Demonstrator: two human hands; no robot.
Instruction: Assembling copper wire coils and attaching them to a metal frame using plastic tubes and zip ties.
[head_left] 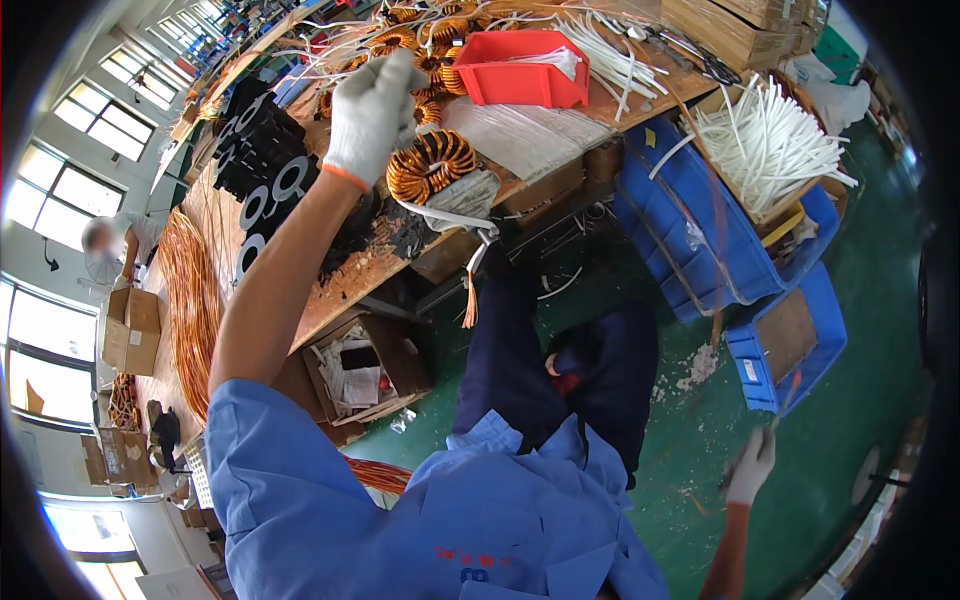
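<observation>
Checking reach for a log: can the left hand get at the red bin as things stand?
Likely yes: the left hand is near the red bin; only orange-wound coils lie between, and the bin's open top looks uncovered.

The wound coil (455, 152) looks glossy metal, the tray (522, 88) smooth plastic.

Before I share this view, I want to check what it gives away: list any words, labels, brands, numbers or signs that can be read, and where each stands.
Blue shirt: small red characters and a dark blue mark below them; I won't copy these out.
Small blue bin: a white label, its print too small to read.
Large blue bin: a yellow sticker, nothing legible.
</observation>
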